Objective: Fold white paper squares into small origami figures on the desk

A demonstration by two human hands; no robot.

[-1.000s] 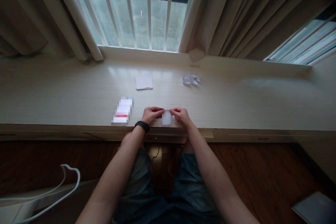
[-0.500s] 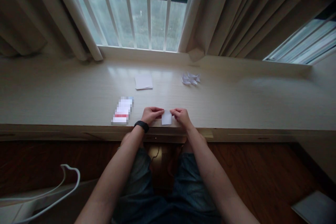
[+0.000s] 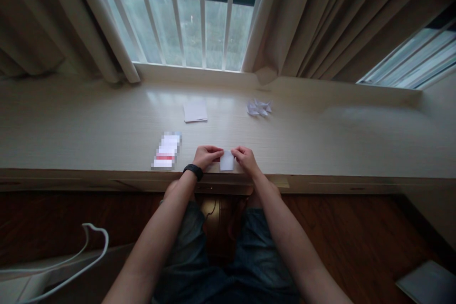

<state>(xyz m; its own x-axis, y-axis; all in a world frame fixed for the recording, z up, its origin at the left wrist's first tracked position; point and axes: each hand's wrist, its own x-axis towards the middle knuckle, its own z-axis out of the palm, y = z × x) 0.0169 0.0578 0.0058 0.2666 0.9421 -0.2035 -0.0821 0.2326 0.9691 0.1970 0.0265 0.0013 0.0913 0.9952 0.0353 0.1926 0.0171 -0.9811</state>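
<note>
A small white piece of paper [image 3: 227,161] is at the front edge of the pale desk [image 3: 313,137], between my two hands. My left hand [image 3: 207,156], with a black band on its wrist, pinches the paper's upper left corner. At the upper right corner, the fingers of my right hand [image 3: 244,157] are closed on the same sheet. Farther back lies a stack of white square paper [image 3: 195,110]. Right of that stack sits a cluster of small folded paper pieces [image 3: 259,107].
A blurred-out phone-like rectangle [image 3: 166,150] lies left of my left hand. Behind the desk are a barred window [image 3: 192,28] and beige curtains [image 3: 306,19]. A white curved frame [image 3: 103,242] stands at lower left, and a pale flat object [image 3: 429,280] rests on the floor at right.
Both hands keep their pinch on the paper in nearly the same place. The whole view has shifted very slightly.
</note>
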